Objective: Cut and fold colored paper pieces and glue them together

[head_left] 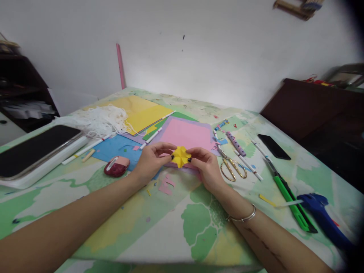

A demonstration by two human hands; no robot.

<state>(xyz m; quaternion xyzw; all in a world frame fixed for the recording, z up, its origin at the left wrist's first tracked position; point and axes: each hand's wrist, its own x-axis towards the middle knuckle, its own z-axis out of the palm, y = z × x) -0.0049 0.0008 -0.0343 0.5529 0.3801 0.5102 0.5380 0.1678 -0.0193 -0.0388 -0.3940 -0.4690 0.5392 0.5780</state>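
A small yellow paper flower with creased petals is held up between my two hands, above the near edge of the coloured paper. My left hand pinches its left side between thumb and fingers. On the right side, my right hand grips another petal the same way. Behind the flower lies a pink sheet of paper on top of purple paper. Pink paper scraps are scattered on the tablecloth just below my hands.
Gold-handled scissors, a green cutter, a blue glue gun and a dark phone lie to the right. Left are a red-and-pink case, white string, blue paper, yellow sheets and a large black-topped white device.
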